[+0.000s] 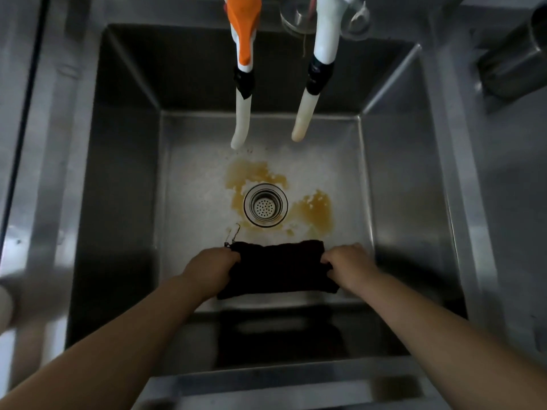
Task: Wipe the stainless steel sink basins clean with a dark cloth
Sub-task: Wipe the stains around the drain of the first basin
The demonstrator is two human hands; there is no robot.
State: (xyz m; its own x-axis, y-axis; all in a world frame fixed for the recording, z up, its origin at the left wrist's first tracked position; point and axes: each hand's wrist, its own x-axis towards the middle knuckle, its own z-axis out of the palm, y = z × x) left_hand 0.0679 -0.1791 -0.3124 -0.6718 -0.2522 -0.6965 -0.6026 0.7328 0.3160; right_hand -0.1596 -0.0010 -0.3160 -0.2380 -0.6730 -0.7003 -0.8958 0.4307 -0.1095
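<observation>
A deep stainless steel sink basin (pixel 118 179) fills the view. A dark cloth (pixel 278 269) is stretched flat on the basin floor near the front wall. My left hand (pixel 211 269) grips its left edge and my right hand (pixel 349 266) grips its right edge. A round drain strainer (pixel 265 205) sits in the middle of the floor, just beyond the cloth. Yellow-brown stains (pixel 315 213) spread around the drain, and a whitish film covers the floor to its left.
Two white hoses hang over the back of the basin, the left hose (pixel 242 113) with an orange top, the right hose (pixel 307 110) with black tape. A steel cylinder (pixel 515 63) stands on the counter at the right. A second basin's edge (pixel 20 113) shows at the left.
</observation>
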